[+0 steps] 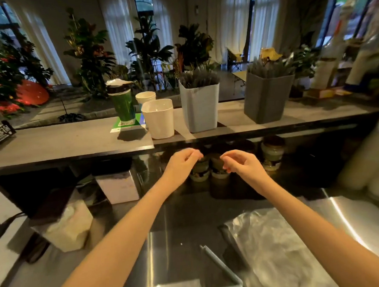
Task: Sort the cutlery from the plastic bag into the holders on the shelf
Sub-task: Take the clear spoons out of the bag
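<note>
Your left hand (183, 163) and right hand (240, 162) hang side by side in the air just below the front edge of the shelf (68, 142). The fingers of both are loosely curled, and I can see nothing held in either. The plastic bag (268, 249) lies flat and crumpled on the steel counter (348, 220) toward its near right side, under your right forearm and well apart from both hands. It is too blurred to tell whether any cutlery is left inside. On the shelf, the white holder (158, 118) stands at the front edge and looks empty. The light grey holder (200, 107) just to its right and the dark grey holder (267, 96) further right are both packed with wrapped pieces. A green cup (121, 103) and a paper cup (145, 97) stand left of and behind the white holder. I judge you to be between drops, with your hands free near the holders and nothing to place. The next move calls for bringing a hand back to the bag, feeling for what remains, taking out one kind of piece, and then carrying it up to the matching holder without knocking the white one off the edge.
</note>
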Tool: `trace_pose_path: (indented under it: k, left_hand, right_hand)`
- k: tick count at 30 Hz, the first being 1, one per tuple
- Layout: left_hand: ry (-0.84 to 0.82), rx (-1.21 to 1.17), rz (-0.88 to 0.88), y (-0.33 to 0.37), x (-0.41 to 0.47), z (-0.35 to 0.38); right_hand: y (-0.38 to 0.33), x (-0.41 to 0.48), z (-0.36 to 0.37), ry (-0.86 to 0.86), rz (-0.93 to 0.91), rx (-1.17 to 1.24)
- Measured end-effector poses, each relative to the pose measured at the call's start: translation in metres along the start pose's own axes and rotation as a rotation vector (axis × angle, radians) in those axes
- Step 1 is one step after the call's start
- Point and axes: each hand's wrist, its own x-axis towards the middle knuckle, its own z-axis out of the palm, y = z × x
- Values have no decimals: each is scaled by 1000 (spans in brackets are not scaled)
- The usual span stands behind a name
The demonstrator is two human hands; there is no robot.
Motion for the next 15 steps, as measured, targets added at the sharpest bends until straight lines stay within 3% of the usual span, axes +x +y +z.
trace_pose_path:
  k: [3,6,10,15]
  left_hand:
    - [-174,-15,-104,-19,-26,59]
    - [-281,-55,-271,-37,-49,119]
    - [-255,-101,-585,-54,-76,198]
    - [-170,-62,-933,-76,-103,264]
  right_hand:
    - [53,-33,-30,42,151,-62]
    - [112,-67,-59,-20,341,-290]
    - [167,-111,-90,-238,529,-755]
    - [200,-156,-106,-531,495,-776]
